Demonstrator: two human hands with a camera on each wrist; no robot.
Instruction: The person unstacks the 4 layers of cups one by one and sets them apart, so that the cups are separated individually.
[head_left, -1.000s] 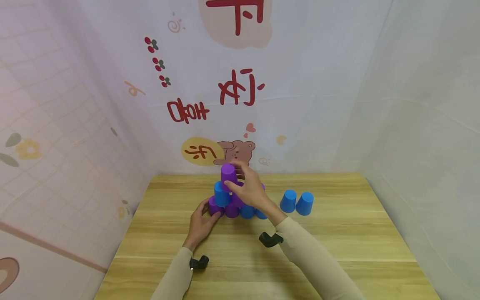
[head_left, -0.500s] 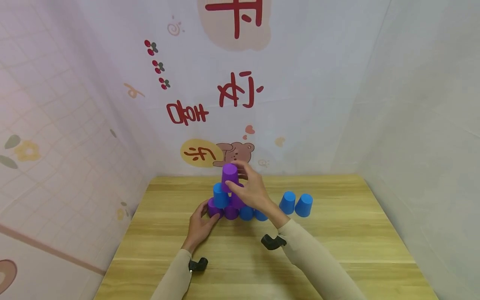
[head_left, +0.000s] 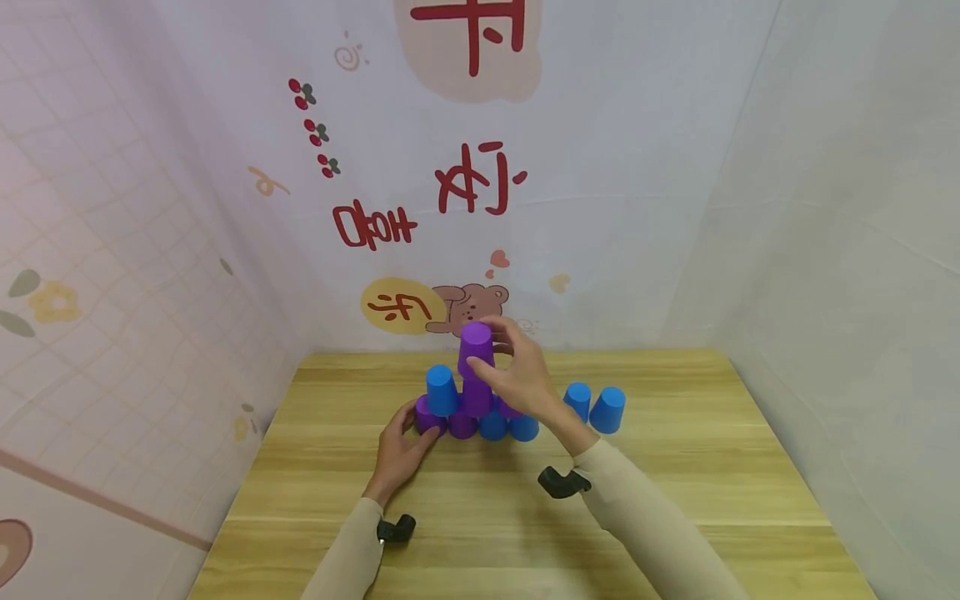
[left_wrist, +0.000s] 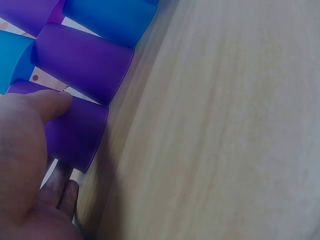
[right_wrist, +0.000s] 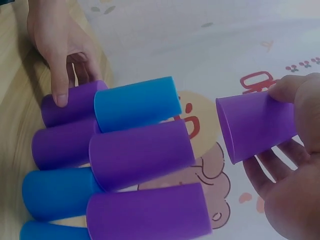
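Note:
My right hand (head_left: 521, 372) grips an upside-down purple cup (head_left: 476, 350) between thumb and fingers. In the right wrist view this cup (right_wrist: 256, 125) hangs apart from the stack, its rim toward the second row. That row has a blue cup (head_left: 442, 390), a middle purple cup (head_left: 477, 398) and another purple cup (right_wrist: 150, 215), partly hidden by my right hand in the head view. Below them stands a bottom row of two purple cups and two blue cups (head_left: 492, 425). My left hand (head_left: 399, 450) holds the leftmost bottom purple cup (left_wrist: 75, 130), thumb in front and fingers behind.
Two upside-down blue cups (head_left: 608, 410) stand on the wooden table (head_left: 675, 500) to the right of the stack. My right forearm overlaps part of the nearer one. A printed white curtain (head_left: 615, 208) rises behind the table's back edge.
My right hand has carried the purple cup to the right, from near the second-row blue cup to above the middle purple one. My left hand stays in place.

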